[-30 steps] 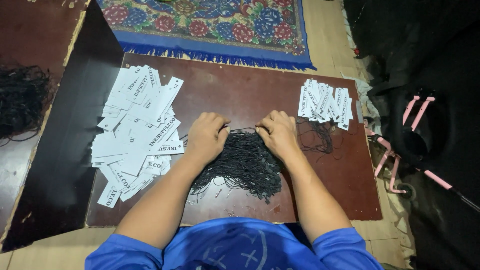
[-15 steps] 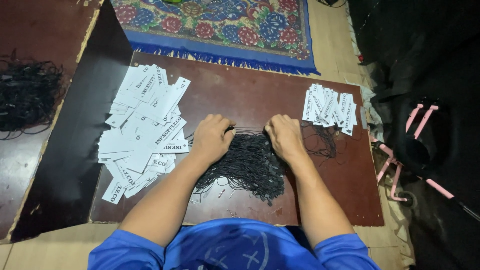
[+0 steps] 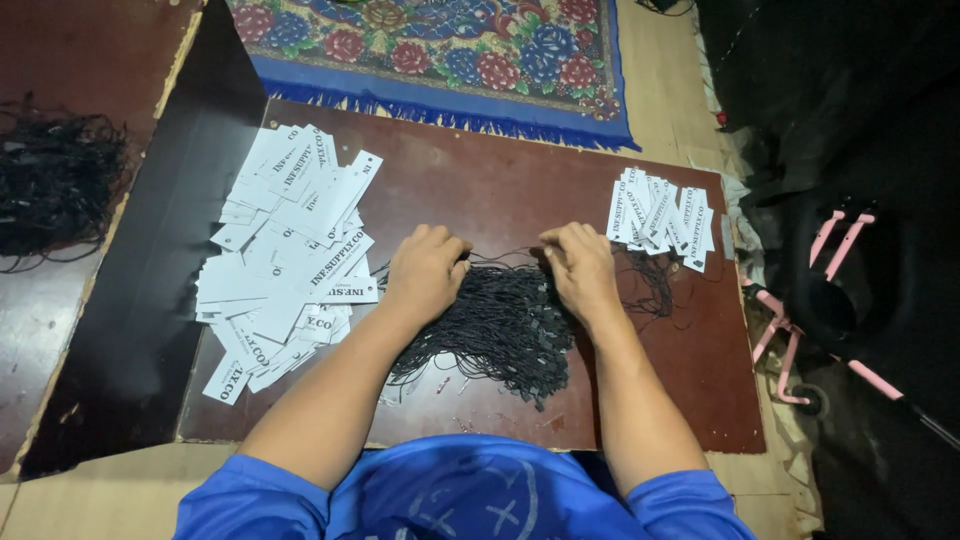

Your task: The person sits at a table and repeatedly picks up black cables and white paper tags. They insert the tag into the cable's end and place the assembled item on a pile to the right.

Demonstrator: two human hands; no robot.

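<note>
Cords lie heaped at the far left, a second tangle of black strings (image 3: 55, 185) on a separate reddish board, well apart from the person's hands. Next to the right comes a dark panel (image 3: 150, 300) set at a slant, then the brown table (image 3: 500, 190) where the work happens. On the table's left part sprawls a loose pile of white paper tags (image 3: 285, 250), overlapping at all angles, its right edge just beside the left hand (image 3: 425, 272). That hand rests knuckles up with fingers curled, pinching a strand at the top of the bundle of black cords (image 3: 500, 325) that lies in the middle of the table, directly in front of the person. The right hand (image 3: 578, 268) sits on the bundle's other upper corner, fingers likewise bent down and gripping cord; a thin strand runs taut between the two hands. Further right, a smaller, neater stack of white tags (image 3: 660, 215) lies near the table's far right corner, with a few stray black loops beside it. Beyond the table's far edge lies a blue floral rug (image 3: 430, 50).
</note>
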